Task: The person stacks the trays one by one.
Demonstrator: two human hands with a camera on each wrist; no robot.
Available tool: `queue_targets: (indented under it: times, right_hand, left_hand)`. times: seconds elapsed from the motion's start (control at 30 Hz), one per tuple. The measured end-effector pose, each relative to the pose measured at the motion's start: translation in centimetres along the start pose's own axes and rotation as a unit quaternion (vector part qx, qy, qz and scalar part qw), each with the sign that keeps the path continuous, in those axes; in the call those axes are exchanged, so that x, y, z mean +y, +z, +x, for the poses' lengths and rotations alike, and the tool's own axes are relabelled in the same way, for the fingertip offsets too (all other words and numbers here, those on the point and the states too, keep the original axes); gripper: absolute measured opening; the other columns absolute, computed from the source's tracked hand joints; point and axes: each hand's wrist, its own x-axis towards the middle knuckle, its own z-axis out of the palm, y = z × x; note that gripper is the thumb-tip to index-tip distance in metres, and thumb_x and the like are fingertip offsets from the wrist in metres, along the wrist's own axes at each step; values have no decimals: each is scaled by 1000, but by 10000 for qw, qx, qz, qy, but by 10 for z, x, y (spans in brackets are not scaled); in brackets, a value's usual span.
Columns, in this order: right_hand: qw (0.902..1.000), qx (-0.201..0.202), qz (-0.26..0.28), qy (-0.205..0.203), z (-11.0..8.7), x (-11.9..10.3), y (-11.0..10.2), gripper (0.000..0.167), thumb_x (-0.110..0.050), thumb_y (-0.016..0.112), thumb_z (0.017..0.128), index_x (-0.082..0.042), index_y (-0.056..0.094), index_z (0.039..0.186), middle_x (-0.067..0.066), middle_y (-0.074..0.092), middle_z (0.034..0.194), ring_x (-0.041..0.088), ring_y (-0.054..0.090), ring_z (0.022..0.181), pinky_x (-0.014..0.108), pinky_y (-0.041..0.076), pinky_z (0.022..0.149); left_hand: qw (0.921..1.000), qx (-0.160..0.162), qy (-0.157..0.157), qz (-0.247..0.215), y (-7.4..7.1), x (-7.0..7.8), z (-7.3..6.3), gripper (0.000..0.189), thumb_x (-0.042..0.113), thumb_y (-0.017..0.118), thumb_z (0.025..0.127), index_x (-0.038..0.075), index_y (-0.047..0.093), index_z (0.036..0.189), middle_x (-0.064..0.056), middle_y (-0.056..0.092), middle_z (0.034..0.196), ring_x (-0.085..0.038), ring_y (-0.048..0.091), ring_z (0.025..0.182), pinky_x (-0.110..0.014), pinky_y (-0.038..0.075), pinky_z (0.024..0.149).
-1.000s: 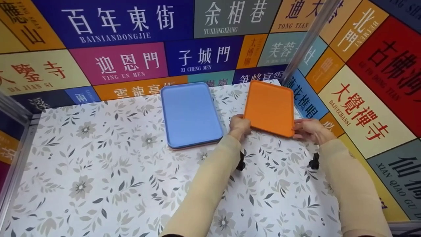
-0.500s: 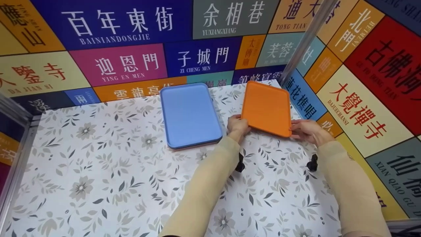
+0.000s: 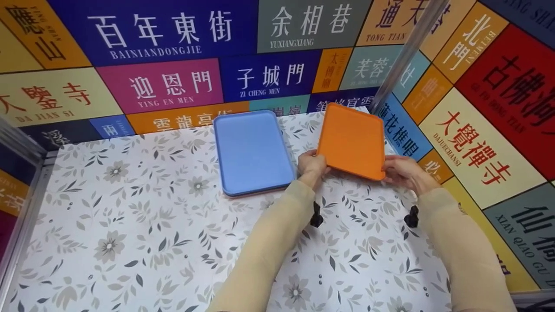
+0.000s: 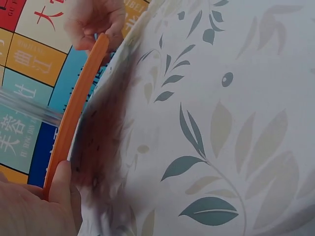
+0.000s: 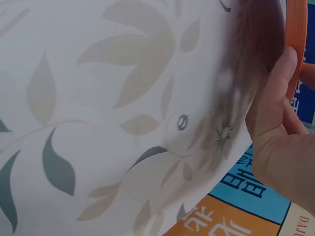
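Observation:
An orange rectangular tray is held slightly above the patterned table cover at the right back, its shadow falling on the cover in both wrist views. My left hand grips its near left corner, thumb along the rim in the left wrist view. At the near right corner, my right hand pinches the edge; its thumb presses the rim in the right wrist view. Left of the orange tray lies a blue tray on the table. A thin reddish edge shows beneath its near side.
White floral cover spreads over the table. A panel wall with printed signs stands behind, another panel wall on the right, close to the right hand. A metal post marks their corner.
Both hands have shifted the orange tray slightly left, and it now sits a little higher in the head view. The grip looks the same; the blue tray has stayed put.

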Motion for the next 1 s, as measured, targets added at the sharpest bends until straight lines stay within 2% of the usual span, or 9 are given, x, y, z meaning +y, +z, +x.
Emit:
queue_targets:
  times: [0.13,0.27,0.33,0.43,0.57,0.67,0.77,0.9,1.0]
  right_hand:
    - [9995,63,-97,-282,-3,-12,5,70,1,65,107,-12,37,171,-9,79,97,11,72,87,24,64,72]
    - [9949,153,-688,-729,-5,-19,3,74,-5,65,110,-7,31,176,-15,79,97,8,74,90,24,69,80]
    - [9921,72,-891,-881,-5,-20,2,74,-5,65,110,-4,30,175,-16,80,98,7,76,91,25,70,83]
    - [9910,-43,-955,-936,-4,-18,1,77,-1,66,109,-2,29,176,-14,79,100,7,78,91,26,70,83]
    - [9922,-114,-899,-855,-4,-15,-2,81,1,68,108,-3,26,177,-13,79,100,7,79,89,26,70,81]
    - [9926,-192,-935,-747,-5,-13,-1,83,-2,69,108,-6,25,178,-14,79,100,7,78,90,25,70,82]
    - [9928,-287,-956,-669,-4,-12,1,83,-3,70,109,-7,25,179,-14,80,100,6,78,91,25,70,84]
    - [9929,-437,-911,-632,-4,-15,5,83,-3,69,109,-8,25,179,-16,81,102,5,78,92,23,69,84]
    - [9918,-569,-951,-632,-3,-16,9,81,-3,69,109,-7,26,178,-16,82,104,5,78,93,23,69,83]
  left_hand:
    - [9998,-17,117,142,-7,1,2,39,-3,60,103,6,78,137,-17,77,122,-20,72,77,-47,73,86]
    - [9997,-125,197,118,-12,0,0,43,-4,58,103,6,77,140,-18,75,125,-24,77,85,-48,73,89]
    - [9995,-216,241,40,-15,-1,-3,43,-5,56,104,4,75,141,-19,74,128,-26,79,93,-48,73,90]
    - [9984,-481,294,-72,-20,1,-6,42,-4,52,106,0,72,143,-19,73,126,-26,78,95,-51,71,95]
    - [9939,-1069,266,62,-33,11,-4,43,1,50,106,0,71,144,-10,70,107,-20,70,85,-55,68,106]
    - [9870,-1568,178,290,-46,19,3,45,2,50,105,1,70,145,-5,64,94,-19,63,81,-59,64,111]
    - [9762,-2096,101,540,-59,27,12,48,2,49,104,1,68,148,-4,61,90,-20,62,79,-63,60,115]
    - [9585,-2694,27,932,-71,42,21,52,4,50,106,5,61,158,-4,67,98,-20,66,82,-63,57,119]
    - [9523,-2829,-25,1147,-78,51,26,51,6,54,109,8,61,159,-4,72,104,-20,70,87,-59,59,115]
